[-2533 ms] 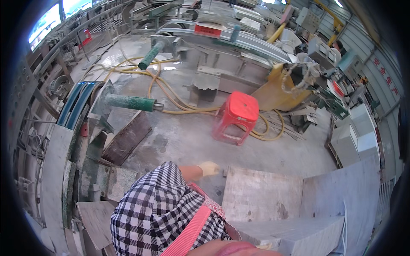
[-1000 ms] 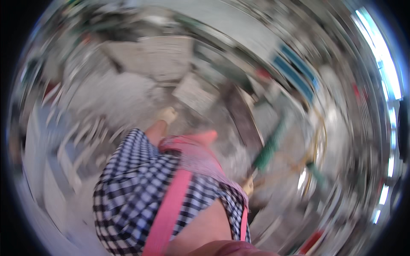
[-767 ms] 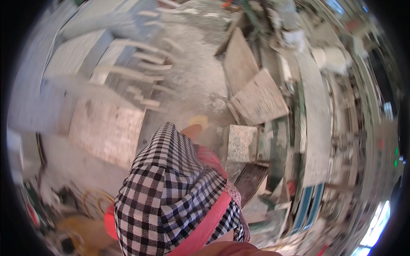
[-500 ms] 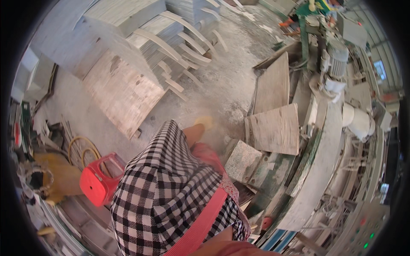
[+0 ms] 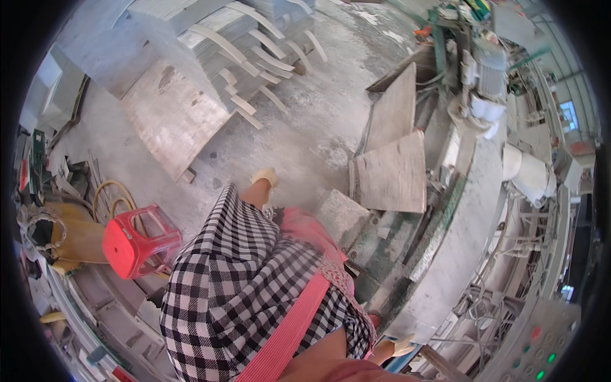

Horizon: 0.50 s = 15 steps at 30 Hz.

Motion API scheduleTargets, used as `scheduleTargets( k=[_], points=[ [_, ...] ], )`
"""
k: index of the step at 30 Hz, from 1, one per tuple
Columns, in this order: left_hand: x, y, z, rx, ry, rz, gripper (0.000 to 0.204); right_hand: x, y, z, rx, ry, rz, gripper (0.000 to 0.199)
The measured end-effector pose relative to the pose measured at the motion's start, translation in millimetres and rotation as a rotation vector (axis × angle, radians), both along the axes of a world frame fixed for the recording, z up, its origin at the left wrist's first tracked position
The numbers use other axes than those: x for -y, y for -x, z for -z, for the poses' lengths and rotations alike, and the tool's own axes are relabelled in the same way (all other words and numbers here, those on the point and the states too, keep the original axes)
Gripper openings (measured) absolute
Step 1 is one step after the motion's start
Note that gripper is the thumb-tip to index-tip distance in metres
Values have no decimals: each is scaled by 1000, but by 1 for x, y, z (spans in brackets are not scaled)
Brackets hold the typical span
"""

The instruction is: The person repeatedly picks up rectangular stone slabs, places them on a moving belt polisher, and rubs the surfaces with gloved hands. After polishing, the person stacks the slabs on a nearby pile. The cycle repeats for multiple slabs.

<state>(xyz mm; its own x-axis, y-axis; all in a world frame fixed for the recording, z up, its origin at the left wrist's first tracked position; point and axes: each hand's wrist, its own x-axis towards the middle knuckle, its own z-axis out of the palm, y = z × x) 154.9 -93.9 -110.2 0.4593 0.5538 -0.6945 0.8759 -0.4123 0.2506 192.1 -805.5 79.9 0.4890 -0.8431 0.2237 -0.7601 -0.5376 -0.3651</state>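
Past the far fold of a black-and-white checked cloth on my body, a bare limb ends in a pale yellow covering. It looks like my left hand in a glove, over the dusty floor and apart from the boards; its fingers do not show clearly. My right hand, in a pale glove, is low on the right beside the machine's edge, mostly hidden by my clothing and forearm. What it touches or holds is hidden. A pink ribbed strap crosses the checked cloth.
A red plastic stool stands at left beside a yellow hose. Stacked sheets with curved strips and a wooden board lie ahead. On the right are leaning boards, a long machine bed and a motor.
The view has shifted, with the boards and stool now further left and higher. The pale-covered limb has moved left, and my right hand has come into view at the lower right.
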Motion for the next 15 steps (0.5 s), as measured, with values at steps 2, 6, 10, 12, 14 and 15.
scheduleTargets(
  k=[2, 6, 10, 12, 14, 15],
  points=[
    [31, -19, 4, 83, -13, 90, 40, 20, -8, 7, 28, -207, -7, 71],
    [109, -70, -19, 373, -21, 313, 37, 40, -17, -5, -47, -188, -20, 68],
    [164, -110, -59, 484, 223, 452, 36, 36, -12, -44, -215, -91, 7, 59],
    [162, -123, -71, 551, 181, 462, 36, 20, -9, -55, -239, -266, 13, 58],
    [145, -125, -74, 512, 171, 466, 40, 6, -4, -64, -246, -255, 97, 61],
    [133, -122, -73, 493, 168, 467, 43, 0, -2, -66, -245, -256, 86, 61]
  ],
)
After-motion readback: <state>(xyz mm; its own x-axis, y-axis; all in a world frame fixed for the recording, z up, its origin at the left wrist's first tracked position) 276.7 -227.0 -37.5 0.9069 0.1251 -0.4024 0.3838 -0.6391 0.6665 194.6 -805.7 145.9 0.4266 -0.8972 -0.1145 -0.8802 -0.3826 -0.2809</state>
